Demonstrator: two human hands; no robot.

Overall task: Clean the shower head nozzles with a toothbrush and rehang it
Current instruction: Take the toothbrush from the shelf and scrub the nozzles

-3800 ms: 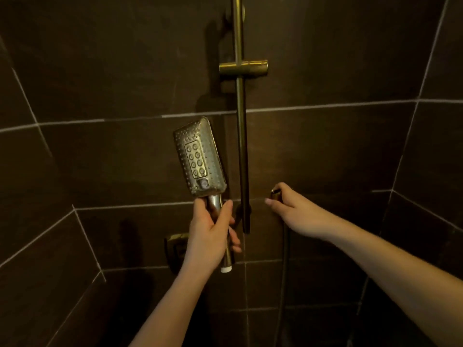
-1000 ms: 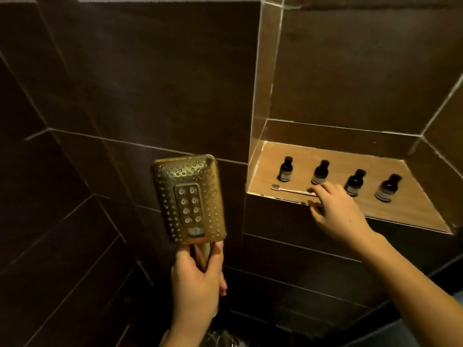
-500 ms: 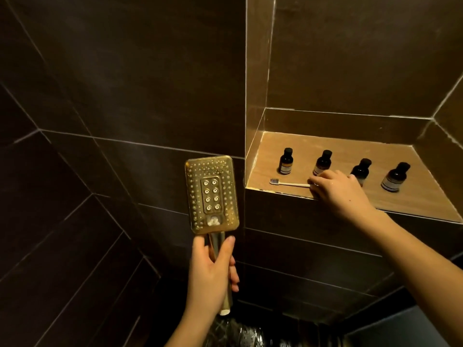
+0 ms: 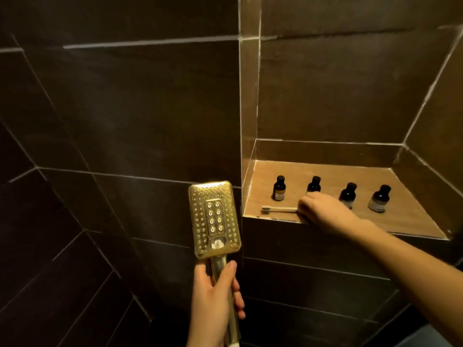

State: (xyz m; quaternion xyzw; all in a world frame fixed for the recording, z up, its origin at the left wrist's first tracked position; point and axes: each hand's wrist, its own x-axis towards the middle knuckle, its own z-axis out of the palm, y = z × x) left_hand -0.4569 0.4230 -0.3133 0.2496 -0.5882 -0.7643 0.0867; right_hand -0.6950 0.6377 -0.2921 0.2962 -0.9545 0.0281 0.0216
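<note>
One gold shower head (image 4: pixel 213 219) stands upright before the dark tiled wall (image 4: pixel 125 108), long axis vertical, nozzle face toward the camera; the left hand (image 4: pixel 213 301) grips its handle, as half a second ago. One toothbrush (image 4: pixel 278 209) lies along the front edge of the niche shelf (image 4: pixel 406 221), bristles pointing left, unmoved. The right hand (image 4: pixel 323 211) curls over its handle end, now lower on it. Four dark bottles (image 4: pixel 278 188) stand in a row behind.

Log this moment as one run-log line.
left hand: grips shower head handle, nozzles toward camera | right hand: on toothbrush handle, on niche shelf | scrubbing: not started
</note>
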